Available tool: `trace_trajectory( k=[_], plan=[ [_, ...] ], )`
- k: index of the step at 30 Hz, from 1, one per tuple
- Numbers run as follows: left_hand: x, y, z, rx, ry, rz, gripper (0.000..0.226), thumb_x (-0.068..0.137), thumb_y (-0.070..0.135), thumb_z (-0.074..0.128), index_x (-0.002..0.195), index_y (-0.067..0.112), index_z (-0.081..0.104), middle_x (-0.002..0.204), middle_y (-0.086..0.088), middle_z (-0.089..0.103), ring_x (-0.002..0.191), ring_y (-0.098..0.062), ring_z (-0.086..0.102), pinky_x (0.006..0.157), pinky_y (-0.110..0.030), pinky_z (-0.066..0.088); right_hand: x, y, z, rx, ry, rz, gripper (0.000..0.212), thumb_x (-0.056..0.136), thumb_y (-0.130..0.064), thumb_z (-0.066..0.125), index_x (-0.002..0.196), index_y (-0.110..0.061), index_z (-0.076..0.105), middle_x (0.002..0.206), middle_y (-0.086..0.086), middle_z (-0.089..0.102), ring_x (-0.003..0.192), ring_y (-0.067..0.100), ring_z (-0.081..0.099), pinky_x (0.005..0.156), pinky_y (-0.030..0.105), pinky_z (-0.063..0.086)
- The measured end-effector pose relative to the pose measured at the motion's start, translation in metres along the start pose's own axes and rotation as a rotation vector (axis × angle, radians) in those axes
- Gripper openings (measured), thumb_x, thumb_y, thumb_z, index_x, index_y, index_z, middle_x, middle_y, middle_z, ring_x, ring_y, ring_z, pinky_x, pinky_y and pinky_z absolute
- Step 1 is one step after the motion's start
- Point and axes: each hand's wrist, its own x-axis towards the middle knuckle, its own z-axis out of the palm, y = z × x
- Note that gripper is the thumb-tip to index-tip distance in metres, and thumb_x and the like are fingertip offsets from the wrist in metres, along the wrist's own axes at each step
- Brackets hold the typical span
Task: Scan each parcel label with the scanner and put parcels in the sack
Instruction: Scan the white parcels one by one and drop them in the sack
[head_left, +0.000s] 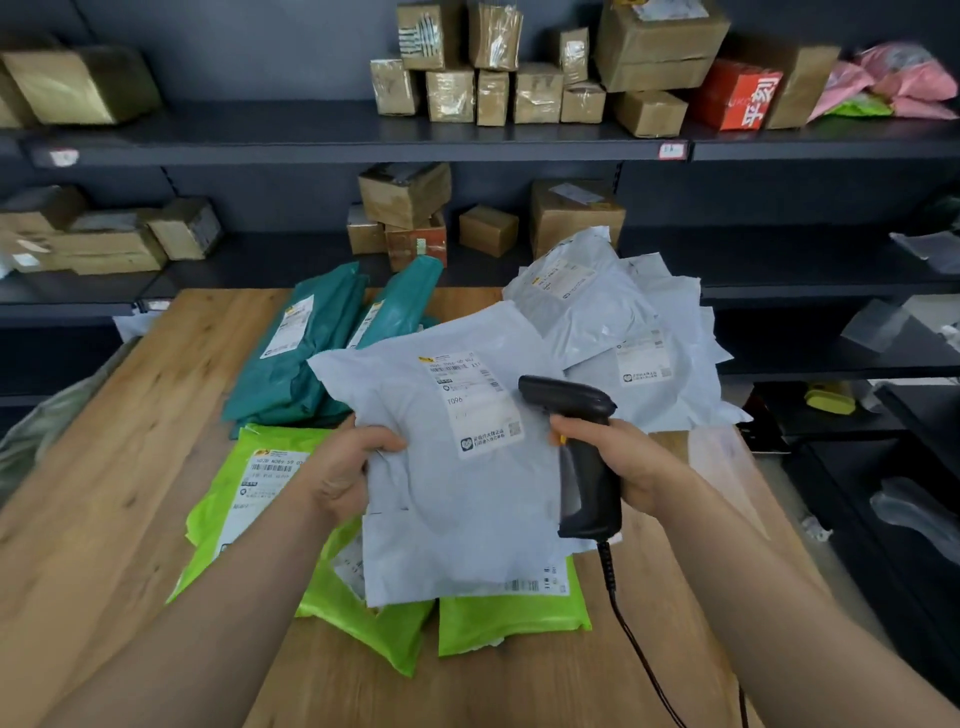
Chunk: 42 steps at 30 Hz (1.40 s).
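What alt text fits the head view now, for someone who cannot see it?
A person's left hand holds a grey parcel label-up while the right hand points a black corded scanner at its label. Lime green parcels lie beneath on the wooden table, teal parcels and more grey parcels behind, before shelves of cardboard boxes.

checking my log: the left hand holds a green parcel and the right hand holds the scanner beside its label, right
Not quite. The head view shows the parcel in the left hand is pale grey, not green; green parcels lie on the table under it. The right hand does hold the scanner beside its label.
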Motion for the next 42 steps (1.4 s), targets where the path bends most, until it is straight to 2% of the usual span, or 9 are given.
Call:
trace_trajectory(
  k=[3,5,11,16,19,22,29,37,42],
  plan=[
    [-0.012,0.018,-0.022,0.01,0.041,0.022,0.065,0.058,-0.005,0.059,0.123,0.0,0.059,0.117,-0.02,0.065,0.105,-0.035,0.064,0.091,-0.049,0.053,-0.001,-0.001,0.024,0.069,-0.051,-0.002,0.02,0.083,-0.034,0.074,0.081,-0.014,0.073,0.086,0.006,0.068,0.084,0.021,0.062,0.083,0.033,0.047],
    [-0.023,0.029,-0.035,0.018,0.053,0.075,0.054,0.059,-0.003,0.059,0.112,0.004,0.064,0.107,-0.016,0.069,0.094,-0.029,0.068,0.088,-0.044,0.055,-0.005,-0.005,0.045,0.08,-0.065,-0.029,0.019,0.084,-0.032,0.073,0.084,-0.013,0.074,0.085,0.004,0.07,0.082,0.019,0.063,0.083,0.032,0.048],
    [-0.07,0.053,-0.101,0.018,0.177,0.174,0.056,0.066,0.019,0.076,0.12,0.013,0.063,0.114,-0.009,0.07,0.107,-0.027,0.066,0.096,-0.043,0.05,-0.031,-0.008,0.132,0.072,-0.121,-0.168,0.019,0.083,-0.019,0.073,0.101,-0.01,0.072,0.086,-0.001,0.075,0.071,0.009,0.07,0.065,0.022,0.052],
    [-0.127,0.071,-0.193,0.071,0.271,0.263,0.047,0.075,0.015,0.073,0.12,0.016,0.06,0.113,-0.006,0.071,0.104,-0.022,0.067,0.089,-0.039,0.052,-0.059,-0.006,0.236,0.024,-0.154,-0.211,0.028,0.08,-0.02,0.078,0.106,-0.014,0.071,0.1,0.009,0.076,0.094,0.026,0.072,0.088,0.042,0.056],
    [-0.162,0.088,-0.258,0.057,0.384,0.316,0.033,0.086,0.006,0.067,0.114,0.019,0.053,0.105,0.0,0.068,0.096,-0.015,0.065,0.085,-0.034,0.052,-0.077,-0.009,0.313,0.013,-0.173,-0.235,0.026,0.079,-0.02,0.078,0.103,-0.012,0.073,0.098,0.009,0.076,0.093,0.027,0.072,0.088,0.043,0.056],
    [-0.194,0.104,-0.329,0.067,0.499,0.303,0.06,0.081,0.019,0.073,0.13,0.014,0.04,0.121,-0.004,0.06,0.107,-0.02,0.061,0.095,-0.041,0.05,-0.092,-0.01,0.39,0.005,-0.201,-0.215,0.02,0.08,-0.021,0.078,0.095,-0.009,0.073,0.097,0.014,0.075,0.088,0.029,0.071,0.087,0.043,0.054],
    [-0.235,0.142,-0.454,0.131,0.66,0.337,0.047,0.093,0.007,0.058,0.132,0.02,0.035,0.106,0.007,0.057,0.093,-0.011,0.057,0.082,-0.033,0.047,-0.097,-0.02,0.536,-0.017,-0.291,-0.173,0.021,0.08,-0.023,0.078,0.094,-0.009,0.072,0.088,0.011,0.076,0.087,0.032,0.072,0.084,0.042,0.056],
    [-0.216,0.186,-0.582,0.248,0.703,0.246,0.045,0.09,0.008,0.061,0.132,0.02,0.048,0.127,-0.001,0.061,0.113,-0.024,0.06,0.101,-0.047,0.047,-0.045,-0.044,0.671,-0.002,-0.389,-0.133,0.031,0.08,-0.027,0.078,0.103,-0.008,0.072,0.093,0.009,0.076,0.089,0.03,0.072,0.087,0.043,0.056],
    [-0.189,0.221,-0.649,0.251,0.746,0.192,0.04,0.091,0.011,0.061,0.127,0.025,0.051,0.121,0.002,0.063,0.11,-0.026,0.061,0.098,-0.049,0.049,-0.005,-0.062,0.742,0.037,-0.422,-0.09,0.03,0.08,-0.028,0.079,0.102,-0.009,0.07,0.075,0.001,0.071,0.071,0.018,0.066,0.065,0.028,0.051]
  ],
)
